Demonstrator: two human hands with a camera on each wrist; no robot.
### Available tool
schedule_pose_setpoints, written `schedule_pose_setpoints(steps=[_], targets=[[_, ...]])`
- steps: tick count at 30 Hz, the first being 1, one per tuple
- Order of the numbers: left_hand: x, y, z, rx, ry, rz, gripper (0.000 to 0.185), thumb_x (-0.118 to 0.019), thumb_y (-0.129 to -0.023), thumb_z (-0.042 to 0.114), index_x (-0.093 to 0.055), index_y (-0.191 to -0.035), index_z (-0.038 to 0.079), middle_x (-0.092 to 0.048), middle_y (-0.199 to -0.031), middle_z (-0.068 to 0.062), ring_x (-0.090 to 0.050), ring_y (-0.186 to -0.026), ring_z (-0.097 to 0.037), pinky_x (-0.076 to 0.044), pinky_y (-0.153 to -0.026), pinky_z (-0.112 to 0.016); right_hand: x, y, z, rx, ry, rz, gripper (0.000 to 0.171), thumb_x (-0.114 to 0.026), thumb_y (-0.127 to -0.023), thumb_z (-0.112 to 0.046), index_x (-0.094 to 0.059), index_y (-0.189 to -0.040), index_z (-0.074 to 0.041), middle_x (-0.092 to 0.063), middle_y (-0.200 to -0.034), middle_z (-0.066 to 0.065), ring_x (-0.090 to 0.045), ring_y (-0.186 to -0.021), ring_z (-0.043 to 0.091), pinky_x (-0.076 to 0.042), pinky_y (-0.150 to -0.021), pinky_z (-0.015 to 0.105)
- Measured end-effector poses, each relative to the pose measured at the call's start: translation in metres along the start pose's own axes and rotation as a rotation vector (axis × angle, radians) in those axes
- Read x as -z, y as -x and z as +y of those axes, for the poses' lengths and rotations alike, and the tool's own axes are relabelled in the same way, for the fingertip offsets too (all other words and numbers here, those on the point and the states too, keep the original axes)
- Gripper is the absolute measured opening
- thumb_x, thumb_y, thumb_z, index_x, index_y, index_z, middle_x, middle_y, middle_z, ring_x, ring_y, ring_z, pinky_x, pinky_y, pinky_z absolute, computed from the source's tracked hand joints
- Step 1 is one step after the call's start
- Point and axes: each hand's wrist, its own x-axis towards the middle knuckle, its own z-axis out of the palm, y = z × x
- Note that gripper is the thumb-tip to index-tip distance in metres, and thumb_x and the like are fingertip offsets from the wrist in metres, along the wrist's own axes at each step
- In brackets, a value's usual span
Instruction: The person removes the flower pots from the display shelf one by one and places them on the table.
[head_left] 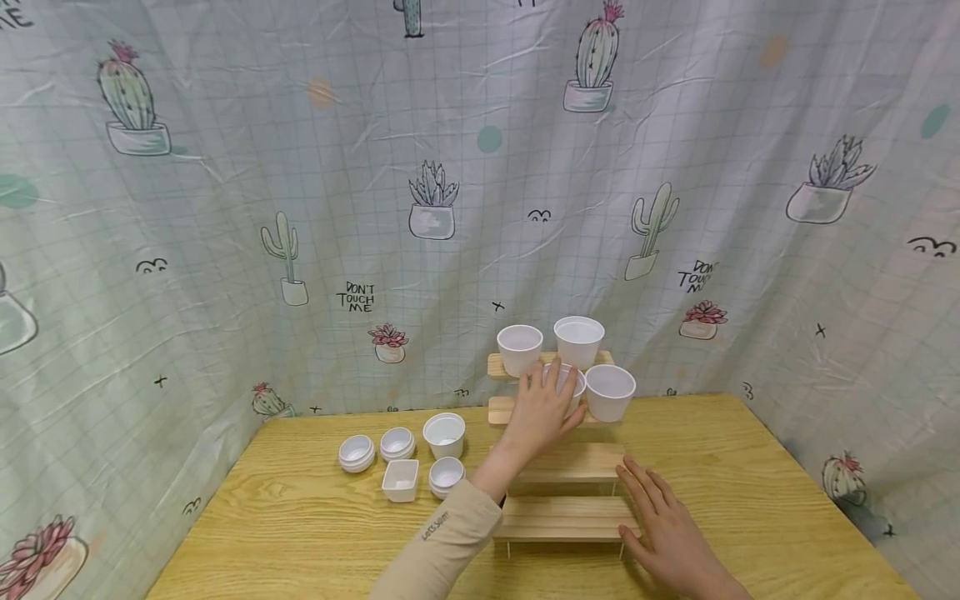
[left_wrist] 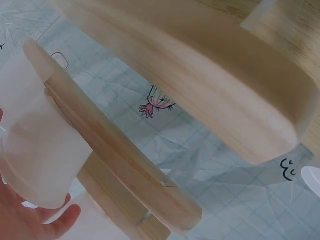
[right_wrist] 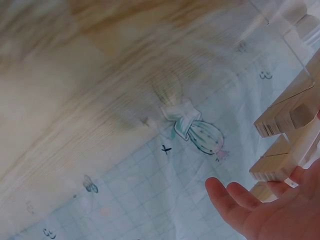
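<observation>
In the head view my left hand [head_left: 542,408] reaches over the tiered wooden stand [head_left: 562,518] and grips a white plastic pot [head_left: 573,379] at the second-highest tier. Its fingers cover much of that pot. The left wrist view shows the pot [left_wrist: 47,155] beside the wooden tiers, with thumb and fingers around its rim. Just right of it on the same tier is another white pot [head_left: 609,393]. My right hand [head_left: 663,529] lies along the stand's right end, fingers extended, fingertips at the two lower tiers. It holds nothing.
Two white pots, one left [head_left: 520,350] and one right [head_left: 579,340], stand on the top tier. Left of the stand, a taller pot [head_left: 444,435], a square pot [head_left: 401,481] and several low round pots [head_left: 356,453] sit on the wooden table [head_left: 300,517]. A cactus-print curtain [head_left: 480,275] surrounds the table.
</observation>
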Motion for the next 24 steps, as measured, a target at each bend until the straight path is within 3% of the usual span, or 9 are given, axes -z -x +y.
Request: schedule_pose_setpoints(steps=[11,19,24], targets=[[0.0053,-0.0009,-0.0046,0.014,-0.021,0.000,0.050,-0.047,-0.082,0.054,-0.051,-0.123,0.024,-0.055,-0.108,-0.006,-0.049,-0.102,-0.023,-0.042,-0.075,-0.032,0.0016,-0.0017,-0.0007,0.015,-0.005,0.013,0.078,-0.069,-0.067,-0.026,-0.037,-0.134,-0.003,-0.037,-0.139,0.015,-0.036,-0.118,0.029,0.002,-0.108,0.013],[0.0088,-0.0001,-0.0053,0.013,0.013,-0.004,0.050,-0.048,-0.082,0.052,-0.051,-0.122,0.023,-0.054,-0.108,-0.007,-0.048,-0.101,-0.024,-0.041,-0.073,-0.032,0.0006,-0.0019,-0.0007,0.012,-0.018,0.023,0.078,-0.068,-0.066,-0.025,-0.037,-0.134,-0.003,-0.036,-0.140,0.015,-0.026,-0.127,0.019,0.001,-0.109,0.014],[0.0090,0.0017,-0.0064,0.012,0.046,-0.025,0.050,-0.048,-0.082,0.052,-0.049,-0.123,0.023,-0.051,-0.111,-0.008,-0.047,-0.104,-0.024,-0.041,-0.075,-0.032,0.0007,-0.0014,-0.0009,0.006,-0.018,0.021,0.078,-0.068,-0.066,-0.025,-0.037,-0.134,-0.003,-0.036,-0.139,0.014,-0.030,-0.124,0.024,0.002,-0.108,0.013]])
